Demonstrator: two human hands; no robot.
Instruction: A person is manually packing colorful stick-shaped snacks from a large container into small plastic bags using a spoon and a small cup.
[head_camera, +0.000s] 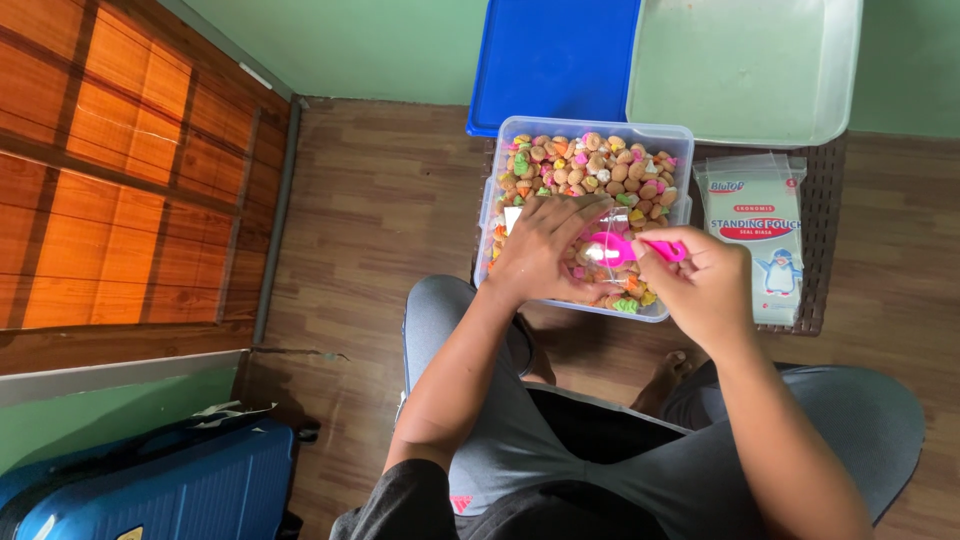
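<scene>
A clear plastic tub full of small round biscuits topped with coloured icing stands on the floor in front of my knees. My left hand rests over the tub and holds a small clear pouch against the biscuits. My right hand grips a pink plastic scoop whose bowl points at the pouch mouth. The pouch is partly hidden by my fingers.
A stack of printed stand-up pouches lies right of the tub on a dark woven mat. A blue lid and a translucent lid lean at the back wall. A blue suitcase sits at bottom left beside a wooden door.
</scene>
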